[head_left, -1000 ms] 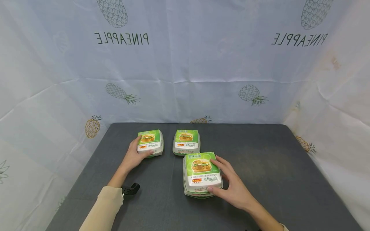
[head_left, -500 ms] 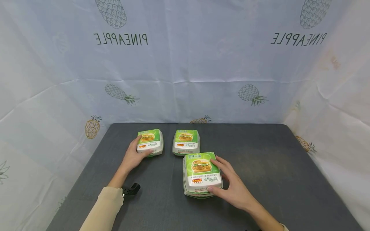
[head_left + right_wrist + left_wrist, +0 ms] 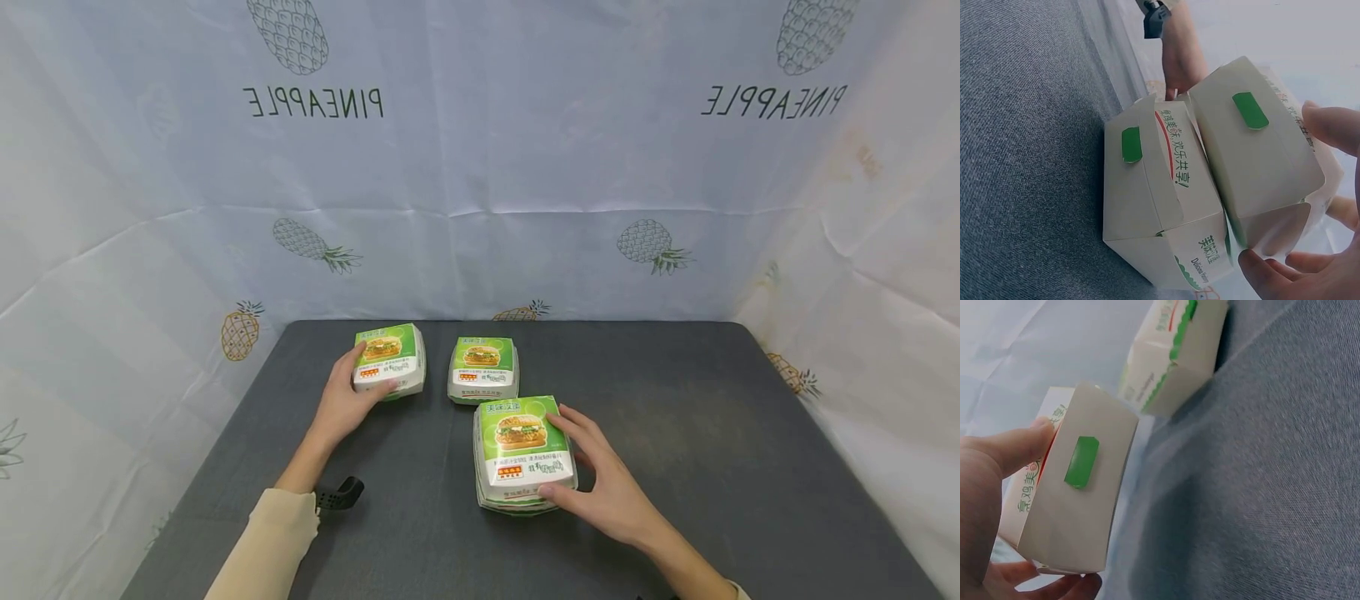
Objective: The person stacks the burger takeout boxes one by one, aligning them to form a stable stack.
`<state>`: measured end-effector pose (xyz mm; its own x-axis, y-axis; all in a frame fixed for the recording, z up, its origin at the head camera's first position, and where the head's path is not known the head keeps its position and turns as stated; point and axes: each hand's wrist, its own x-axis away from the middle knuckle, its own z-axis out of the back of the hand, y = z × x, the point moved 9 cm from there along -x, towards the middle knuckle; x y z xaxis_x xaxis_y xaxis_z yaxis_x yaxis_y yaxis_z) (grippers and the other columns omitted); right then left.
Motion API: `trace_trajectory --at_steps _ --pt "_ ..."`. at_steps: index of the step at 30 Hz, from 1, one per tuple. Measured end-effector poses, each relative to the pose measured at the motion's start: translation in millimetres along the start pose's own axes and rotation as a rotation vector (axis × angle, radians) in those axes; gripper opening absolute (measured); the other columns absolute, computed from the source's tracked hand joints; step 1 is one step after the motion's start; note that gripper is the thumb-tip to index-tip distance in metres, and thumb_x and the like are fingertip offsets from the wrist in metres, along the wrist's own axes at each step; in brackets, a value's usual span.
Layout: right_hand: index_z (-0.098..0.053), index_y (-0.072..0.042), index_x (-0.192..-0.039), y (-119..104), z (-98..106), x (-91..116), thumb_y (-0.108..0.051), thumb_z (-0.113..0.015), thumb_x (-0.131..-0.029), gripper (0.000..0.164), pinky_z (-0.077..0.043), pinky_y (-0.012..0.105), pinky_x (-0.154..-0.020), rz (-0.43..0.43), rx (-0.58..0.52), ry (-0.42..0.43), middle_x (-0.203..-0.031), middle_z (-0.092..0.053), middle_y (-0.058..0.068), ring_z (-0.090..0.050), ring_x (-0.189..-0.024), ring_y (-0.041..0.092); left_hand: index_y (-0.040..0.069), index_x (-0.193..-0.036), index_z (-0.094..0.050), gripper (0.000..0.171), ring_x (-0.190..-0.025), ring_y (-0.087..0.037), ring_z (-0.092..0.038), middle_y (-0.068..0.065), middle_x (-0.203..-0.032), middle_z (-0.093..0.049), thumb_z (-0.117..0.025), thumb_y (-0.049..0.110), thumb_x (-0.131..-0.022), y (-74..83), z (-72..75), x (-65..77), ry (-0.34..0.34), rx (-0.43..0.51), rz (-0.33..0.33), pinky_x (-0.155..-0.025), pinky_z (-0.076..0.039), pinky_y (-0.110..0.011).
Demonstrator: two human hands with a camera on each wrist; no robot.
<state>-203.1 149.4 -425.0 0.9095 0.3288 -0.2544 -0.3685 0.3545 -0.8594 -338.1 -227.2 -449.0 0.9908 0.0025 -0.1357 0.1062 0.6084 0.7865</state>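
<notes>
My left hand (image 3: 345,400) grips a green-and-white burger box (image 3: 390,360) at the back left, thumb on its near side. In the left wrist view this held burger box (image 3: 1082,481) is tilted and apart from the table. Nearer the front, two more burger boxes are stacked. My right hand (image 3: 611,492) holds the upper burger box (image 3: 525,450) by its right side, thumb at the near edge. The right wrist view shows the upper box (image 3: 1266,156) resting against the lower burger box (image 3: 1154,181), which sits on the table. Fingers behind the boxes are partly hidden.
Another burger box (image 3: 483,371) stands alone behind the stack, right of the left-hand box. A dark table (image 3: 712,467) lies beneath everything. White pineapple-print cloth (image 3: 480,167) hangs at the back and sides. A black band (image 3: 341,493) is on the left wrist.
The left hand has raised its burger box slightly and tilted it; before, it sat lower, level with the box beside it. The right hand and the stack have barely moved.
</notes>
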Motion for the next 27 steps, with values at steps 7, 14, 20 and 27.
trace_trajectory --at_steps 7,14,20,27 --pt "-0.043 -0.03 -0.154 -0.3 0.6 0.2 -0.026 -0.083 -0.088 0.077 -0.048 0.045 -0.101 0.004 0.009 0.004 -0.163 -0.025 0.012 -0.034 -0.142 0.02 0.012 -0.163 -0.021 0.099 -0.133 -0.038 -0.039 -0.022 -0.163 -0.018 -0.076 0.049 -0.09 17.5 4.3 4.3 0.016 -0.008 -0.035 -0.104 -0.036 -0.053" --pt "-0.043 -0.029 -0.154 -0.9 2.0 0.1 -0.026 -0.083 -0.088 0.077 -0.048 0.044 -0.102 0.013 0.017 0.014 -0.163 -0.027 0.01 -0.035 -0.142 0.016 0.015 -0.163 -0.022 0.096 -0.128 -0.035 -0.045 -0.019 -0.164 -0.018 -0.075 0.047 -0.091 42.0 7.8 13.4 0.024 -0.016 -0.089 -0.1 -0.038 -0.053" --pt "-0.044 -0.029 -0.153 -1.7 2.2 -0.1 -0.027 -0.083 -0.088 0.076 -0.048 0.045 -0.101 0.009 0.023 0.015 -0.162 -0.028 0.009 -0.036 -0.141 0.018 0.015 -0.162 -0.026 0.093 -0.128 -0.033 -0.045 -0.017 -0.164 -0.019 -0.078 0.042 -0.09 64.8 8.4 20.6 0.028 0.007 -0.14 -0.098 -0.04 -0.051" --pt "-0.044 -0.03 -0.153 -1.2 2.1 0.0 -0.027 -0.082 -0.089 0.075 -0.048 0.049 -0.1 0.004 0.029 0.017 -0.162 -0.029 0.009 -0.036 -0.141 0.02 0.016 -0.162 -0.027 0.092 -0.124 -0.031 -0.049 -0.015 -0.163 -0.021 -0.079 0.039 -0.09 85.3 7.3 28.6 0.024 0.031 -0.18 -0.096 -0.042 -0.049"
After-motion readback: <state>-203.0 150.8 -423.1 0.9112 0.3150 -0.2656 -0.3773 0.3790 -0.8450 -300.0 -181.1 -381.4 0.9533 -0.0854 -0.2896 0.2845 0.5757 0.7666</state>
